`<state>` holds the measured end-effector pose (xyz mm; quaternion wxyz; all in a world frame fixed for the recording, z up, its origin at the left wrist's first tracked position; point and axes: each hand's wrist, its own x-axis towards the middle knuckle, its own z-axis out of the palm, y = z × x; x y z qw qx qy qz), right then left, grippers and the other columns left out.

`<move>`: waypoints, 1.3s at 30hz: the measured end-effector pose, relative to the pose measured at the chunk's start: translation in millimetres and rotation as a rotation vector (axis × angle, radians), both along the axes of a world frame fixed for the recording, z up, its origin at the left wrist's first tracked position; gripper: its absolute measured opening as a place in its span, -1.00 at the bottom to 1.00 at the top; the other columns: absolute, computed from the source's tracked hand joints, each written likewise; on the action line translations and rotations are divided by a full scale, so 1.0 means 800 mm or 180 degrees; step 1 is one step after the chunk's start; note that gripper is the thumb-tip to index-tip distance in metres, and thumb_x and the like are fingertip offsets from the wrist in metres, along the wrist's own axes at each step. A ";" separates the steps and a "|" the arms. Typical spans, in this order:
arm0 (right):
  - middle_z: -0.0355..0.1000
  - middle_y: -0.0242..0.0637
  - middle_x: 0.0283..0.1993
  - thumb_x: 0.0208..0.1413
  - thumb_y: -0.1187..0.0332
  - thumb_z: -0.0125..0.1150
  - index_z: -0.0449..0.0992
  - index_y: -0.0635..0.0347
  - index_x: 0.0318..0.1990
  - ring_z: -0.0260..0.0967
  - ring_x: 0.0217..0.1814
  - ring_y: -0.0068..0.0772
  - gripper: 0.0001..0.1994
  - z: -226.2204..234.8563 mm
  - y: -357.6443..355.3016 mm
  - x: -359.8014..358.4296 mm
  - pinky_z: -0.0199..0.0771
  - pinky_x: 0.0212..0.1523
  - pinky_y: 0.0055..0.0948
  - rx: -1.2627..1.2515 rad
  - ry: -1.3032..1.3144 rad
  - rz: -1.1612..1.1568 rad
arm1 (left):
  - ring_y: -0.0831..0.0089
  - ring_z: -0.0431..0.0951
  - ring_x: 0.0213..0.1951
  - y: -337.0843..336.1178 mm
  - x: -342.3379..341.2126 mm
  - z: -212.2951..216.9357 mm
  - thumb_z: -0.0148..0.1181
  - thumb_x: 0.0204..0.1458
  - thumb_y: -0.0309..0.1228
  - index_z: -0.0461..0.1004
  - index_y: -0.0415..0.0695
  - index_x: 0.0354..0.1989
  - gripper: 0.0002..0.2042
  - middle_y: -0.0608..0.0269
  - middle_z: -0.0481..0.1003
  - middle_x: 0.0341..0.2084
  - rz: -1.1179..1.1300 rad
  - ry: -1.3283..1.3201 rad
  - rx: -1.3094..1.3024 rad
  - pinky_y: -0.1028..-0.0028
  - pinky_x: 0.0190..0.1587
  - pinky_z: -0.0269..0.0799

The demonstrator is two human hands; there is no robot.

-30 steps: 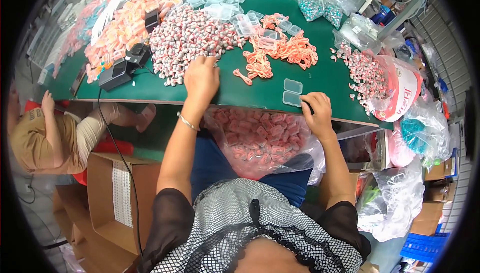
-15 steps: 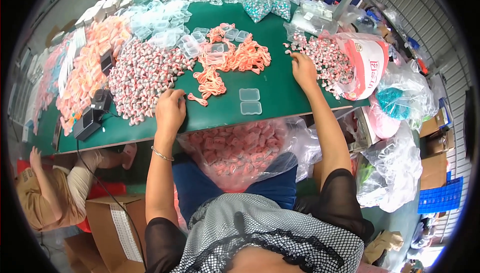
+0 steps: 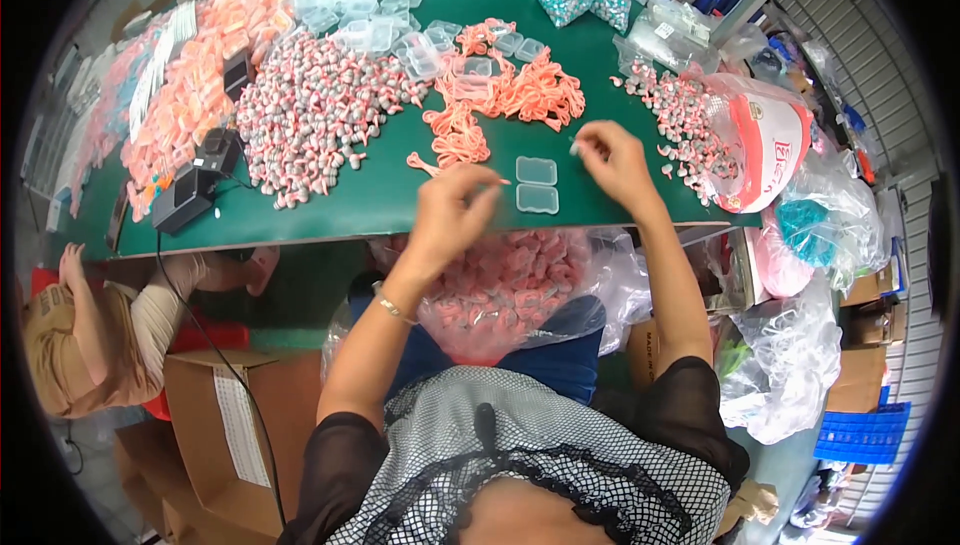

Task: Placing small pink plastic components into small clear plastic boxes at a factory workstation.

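An open clear plastic case (image 3: 536, 186), its two halves joined along one side, lies on the green table between my hands. My left hand (image 3: 452, 217) is closed in a pinch just left of the case; what sits between its fingertips is too small to make out. To the case's upper right, my right hand (image 3: 615, 163) pinches a small greyish plug-shaped piece (image 3: 575, 147). Coral cords (image 3: 540, 93) are heaped beyond the case. A large pile of small pink-and-grey plug-shaped pieces (image 3: 310, 115) spreads to the left, and a smaller pile (image 3: 688, 125) lies to the right.
A white-and-red bag (image 3: 768, 145) lies on its side by the right pile. Black devices (image 3: 183, 199) with a cable sit front left. Clear cases (image 3: 365, 5) are heaped at the back. A plastic bag of pink pieces (image 3: 500, 290) is below the table edge. Another person (image 3: 90, 345) sits left.
My left hand has moved right, from beside the big pile toward the clear case. My right hand has drawn away from the right pile toward the case with a small piece.
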<state>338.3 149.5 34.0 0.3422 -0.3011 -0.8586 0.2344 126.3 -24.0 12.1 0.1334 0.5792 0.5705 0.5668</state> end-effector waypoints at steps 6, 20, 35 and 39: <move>0.41 -0.14 -0.36 -0.06 0.52 0.19 0.55 0.22 -0.37 0.46 -0.32 -0.09 -0.92 0.002 -0.081 -0.012 0.48 -0.29 -0.21 0.0235 -0.0679 0.0511 | 0.12 0.55 -0.32 0.031 0.041 -0.013 0.25 -0.06 -0.50 0.61 -0.19 -0.35 -0.90 0.09 0.52 -0.42 -0.0239 0.0231 -0.0419 0.24 -0.26 0.46; 0.48 -0.18 -0.29 0.02 0.42 0.18 0.55 0.13 -0.27 0.49 -0.23 -0.07 -0.88 0.002 -0.034 -0.033 0.48 -0.23 -0.17 0.0439 -0.0607 -0.0112 | 0.09 0.50 -0.17 0.020 0.042 -0.018 0.33 -0.11 -0.38 0.51 -0.20 -0.10 -0.64 0.08 0.44 -0.22 -0.0126 0.0741 -0.0291 0.21 -0.15 0.44; 0.56 -0.31 -0.40 0.07 0.35 0.30 0.62 0.27 -0.24 0.45 -0.40 -0.53 -0.82 -0.010 0.032 -0.009 0.41 -0.32 -0.48 -0.1551 -0.0771 -0.0318 | 0.11 0.54 -0.17 0.022 0.024 -0.013 0.46 -0.22 -0.36 0.52 -0.18 -0.09 -0.55 0.10 0.47 -0.21 -0.0503 0.0910 -0.0749 0.25 -0.12 0.48; 0.51 -0.43 -0.36 0.14 0.45 0.30 0.56 0.33 -0.22 0.39 -0.33 -0.68 -0.87 -0.009 -0.030 0.004 0.38 -0.29 -0.63 -0.1894 0.0439 0.0480 | 0.10 0.53 -0.16 0.022 0.024 -0.009 0.47 -0.25 -0.35 0.53 -0.18 -0.11 -0.54 0.09 0.48 -0.23 -0.0524 0.0853 -0.0856 0.25 -0.12 0.47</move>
